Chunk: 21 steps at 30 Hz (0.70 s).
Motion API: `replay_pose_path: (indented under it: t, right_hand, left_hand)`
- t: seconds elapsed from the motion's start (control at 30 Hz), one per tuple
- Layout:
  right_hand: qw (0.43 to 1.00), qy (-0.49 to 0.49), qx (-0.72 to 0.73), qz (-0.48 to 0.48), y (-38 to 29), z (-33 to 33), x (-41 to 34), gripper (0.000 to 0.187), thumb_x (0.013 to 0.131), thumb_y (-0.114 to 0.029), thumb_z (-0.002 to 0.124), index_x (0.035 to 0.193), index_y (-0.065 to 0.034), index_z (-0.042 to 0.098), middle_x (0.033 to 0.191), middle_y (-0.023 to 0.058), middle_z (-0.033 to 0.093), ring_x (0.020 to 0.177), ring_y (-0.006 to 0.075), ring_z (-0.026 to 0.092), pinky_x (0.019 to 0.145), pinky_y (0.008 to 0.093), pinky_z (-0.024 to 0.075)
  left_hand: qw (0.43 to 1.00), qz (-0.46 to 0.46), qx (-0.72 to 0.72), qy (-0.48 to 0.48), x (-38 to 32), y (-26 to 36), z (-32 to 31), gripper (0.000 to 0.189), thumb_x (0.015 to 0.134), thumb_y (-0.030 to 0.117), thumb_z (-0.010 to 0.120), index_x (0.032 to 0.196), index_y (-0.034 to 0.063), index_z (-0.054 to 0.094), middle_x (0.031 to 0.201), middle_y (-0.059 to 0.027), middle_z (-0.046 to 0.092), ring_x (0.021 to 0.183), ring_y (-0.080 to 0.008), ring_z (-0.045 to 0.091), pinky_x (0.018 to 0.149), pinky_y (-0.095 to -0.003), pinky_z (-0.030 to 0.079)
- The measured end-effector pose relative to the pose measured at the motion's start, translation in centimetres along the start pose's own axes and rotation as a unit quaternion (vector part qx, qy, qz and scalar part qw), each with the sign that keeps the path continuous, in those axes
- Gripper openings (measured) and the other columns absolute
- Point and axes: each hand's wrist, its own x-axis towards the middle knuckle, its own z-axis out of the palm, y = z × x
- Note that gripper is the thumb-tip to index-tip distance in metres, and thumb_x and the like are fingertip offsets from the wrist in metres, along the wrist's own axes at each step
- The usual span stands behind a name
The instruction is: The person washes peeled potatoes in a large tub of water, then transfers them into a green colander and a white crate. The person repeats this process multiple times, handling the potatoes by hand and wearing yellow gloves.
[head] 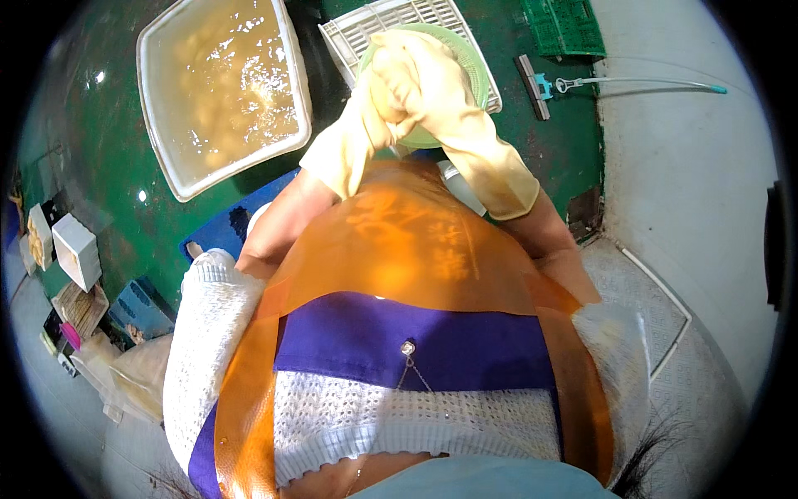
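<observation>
Both my hands wear pale yellow rubber gloves and meet over a light green round plastic basket [479,68]. My left hand [377,93] and my right hand [436,81] are pressed together around a yellowish lump [388,103], which shows between them; what it is cannot be told. The gloved fingers overlap, and glare washes out their edges. Under the basket is a white slatted plastic crate [349,34]. An orange waterproof apron [399,249] covers my front, just below the hands.
A white tub [305,118] of cloudy water with yellowish pieces stands at the upper left. On the green floor at the right lie a sponge mop [541,87] and a green crate [564,28]. White foam boxes [78,249] and a blue crate [142,312] are at the far left.
</observation>
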Motion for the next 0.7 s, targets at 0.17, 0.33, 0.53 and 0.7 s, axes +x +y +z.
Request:
replay_pose_path:
  t: [0.17,0.33,0.53,0.7]
  right_hand:
    - [0.957,-0.101,0.106,0.252,3.1,-0.5,1.3,0.039,0.098,-0.037,0.056,0.116,-0.0046,0.068,0.108,0.0146,0.071,0.101,0.0272,0.067,0.095,0.0369,0.0490]
    - [0.909,-0.148,0.143,0.362,4.5,-0.2,1.8,0.034,0.098,-0.037,0.056,0.109,-0.0069,0.069,0.094,0.0088,0.069,0.091,0.0185,0.065,0.085,0.0308,0.0510]
    - [0.850,-0.008,0.276,0.449,4.6,-0.6,-1.1,0.023,0.098,-0.021,0.061,0.114,-0.0071,0.069,0.105,0.0042,0.066,0.073,0.0097,0.059,0.065,0.0250,0.0499]
    - [0.962,-0.052,-0.144,0.226,10.9,-3.9,-9.3,0.041,0.095,-0.010,0.059,0.135,-0.0131,0.060,0.134,0.0103,0.057,0.073,0.0161,0.065,0.066,0.0291,0.0557]
  left_hand:
    - [0.992,-0.069,-0.055,-0.090,0.7,-1.2,-2.3,0.050,0.101,0.052,0.044,0.115,0.0068,0.061,0.083,-0.0158,0.068,0.059,-0.0308,0.067,0.031,-0.0292,0.045]
    - [0.957,-0.150,-0.152,-0.198,0.5,-1.2,-3.9,0.052,0.103,0.045,0.041,0.122,-0.0006,0.058,0.095,-0.0269,0.066,0.068,-0.0386,0.065,0.035,-0.0317,0.046]
    - [0.977,-0.101,-0.153,-0.105,1.7,1.9,-8.9,0.055,0.102,0.053,0.037,0.128,0.0085,0.056,0.102,-0.0229,0.064,0.071,-0.0362,0.066,0.037,-0.0296,0.049]
    - [0.986,0.016,-0.160,0.041,1.6,4.5,-18.9,0.069,0.091,0.069,0.054,0.132,0.0138,0.057,0.114,-0.0185,0.064,0.088,-0.0400,0.066,0.050,-0.0333,0.058]
